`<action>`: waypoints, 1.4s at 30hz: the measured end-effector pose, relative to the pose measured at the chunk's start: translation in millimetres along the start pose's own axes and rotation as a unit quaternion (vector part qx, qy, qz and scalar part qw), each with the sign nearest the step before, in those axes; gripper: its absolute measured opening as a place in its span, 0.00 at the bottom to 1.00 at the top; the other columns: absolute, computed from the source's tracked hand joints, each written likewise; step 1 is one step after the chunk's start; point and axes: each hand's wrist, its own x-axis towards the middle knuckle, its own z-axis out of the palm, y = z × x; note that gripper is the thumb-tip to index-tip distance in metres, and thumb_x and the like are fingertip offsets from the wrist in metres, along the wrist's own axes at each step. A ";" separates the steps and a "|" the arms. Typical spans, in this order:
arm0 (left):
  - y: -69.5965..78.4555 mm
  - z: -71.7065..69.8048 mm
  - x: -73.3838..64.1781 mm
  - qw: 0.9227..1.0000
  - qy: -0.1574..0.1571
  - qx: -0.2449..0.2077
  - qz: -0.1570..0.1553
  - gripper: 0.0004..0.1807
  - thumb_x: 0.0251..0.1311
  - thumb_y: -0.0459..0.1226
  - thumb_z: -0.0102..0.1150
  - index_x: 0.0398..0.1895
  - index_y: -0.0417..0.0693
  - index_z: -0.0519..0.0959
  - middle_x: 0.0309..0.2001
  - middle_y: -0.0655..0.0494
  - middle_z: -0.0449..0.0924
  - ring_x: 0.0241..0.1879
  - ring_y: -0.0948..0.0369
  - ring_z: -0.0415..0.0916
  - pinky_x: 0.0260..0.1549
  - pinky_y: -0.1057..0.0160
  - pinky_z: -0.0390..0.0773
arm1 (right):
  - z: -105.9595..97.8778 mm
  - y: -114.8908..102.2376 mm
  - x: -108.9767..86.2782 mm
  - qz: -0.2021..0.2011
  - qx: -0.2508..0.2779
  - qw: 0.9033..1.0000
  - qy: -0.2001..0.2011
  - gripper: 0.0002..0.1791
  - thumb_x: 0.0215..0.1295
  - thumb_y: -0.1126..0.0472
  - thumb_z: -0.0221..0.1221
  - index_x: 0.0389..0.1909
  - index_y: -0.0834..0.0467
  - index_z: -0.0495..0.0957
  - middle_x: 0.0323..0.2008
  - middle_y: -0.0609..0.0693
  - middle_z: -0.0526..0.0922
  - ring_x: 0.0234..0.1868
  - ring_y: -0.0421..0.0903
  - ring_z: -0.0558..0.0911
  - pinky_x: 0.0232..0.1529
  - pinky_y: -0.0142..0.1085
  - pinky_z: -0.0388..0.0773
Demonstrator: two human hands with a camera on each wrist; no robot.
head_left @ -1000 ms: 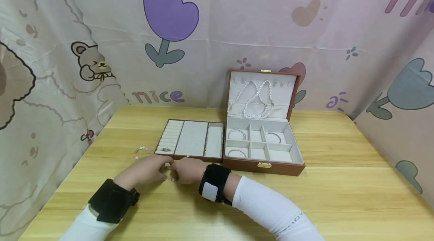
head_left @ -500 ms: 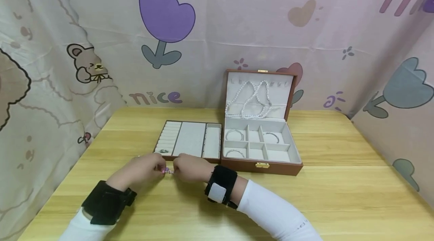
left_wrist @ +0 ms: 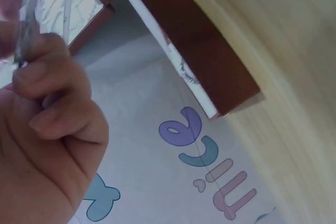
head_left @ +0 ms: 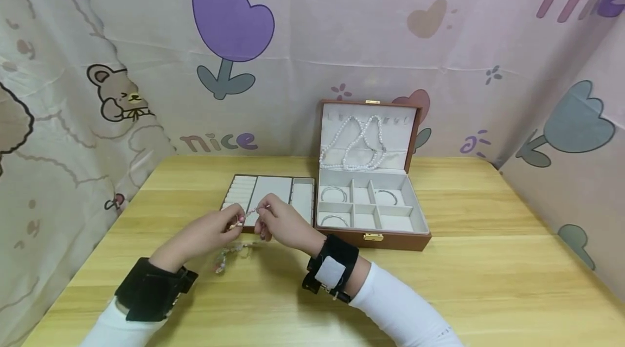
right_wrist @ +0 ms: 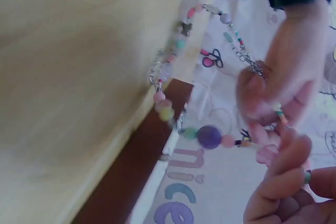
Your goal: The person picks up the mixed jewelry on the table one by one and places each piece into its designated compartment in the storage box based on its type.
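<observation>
In the head view both hands meet over the front of a brown jewellery tray (head_left: 273, 184) with a pale lining. My left hand (head_left: 207, 233) pinches a string of coloured beads (head_left: 251, 211), and my right hand (head_left: 288, 225) pinches it a short way off, raised a little higher. A loop of beads hangs below the fingers. In the right wrist view the beaded string (right_wrist: 209, 137) forms a wide loop, with a big purple bead and silver metal links. The left wrist view shows the left fingers (left_wrist: 58, 82) curled, with a blurred part of the string at the upper left.
Beside the tray stands an open brown jewellery box (head_left: 378, 241). White pearl necklaces (head_left: 376, 143) hang inside its raised lid, and silver bangles (head_left: 334, 193) lie in some compartments. The wooden table (head_left: 488, 260) extends right and forward. A printed curtain (head_left: 303, 65) closes off the back.
Both hands have risen and moved forward from the table in front of the tray to above its front edge. The beaded string is lifted with them, and its loop now hangs.
</observation>
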 end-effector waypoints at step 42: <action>88.9 -31.0 87.5 0.973 0.143 0.009 0.181 0.09 0.65 0.27 0.38 0.37 0.43 0.72 0.29 0.54 0.74 0.25 0.65 0.70 0.30 0.66 0.75 | -121.7 11.4 -40.2 -0.038 0.133 0.955 0.260 0.09 0.70 0.65 0.40 0.46 0.65 0.63 0.18 0.42 0.71 0.15 0.36 0.62 0.20 0.27 0.57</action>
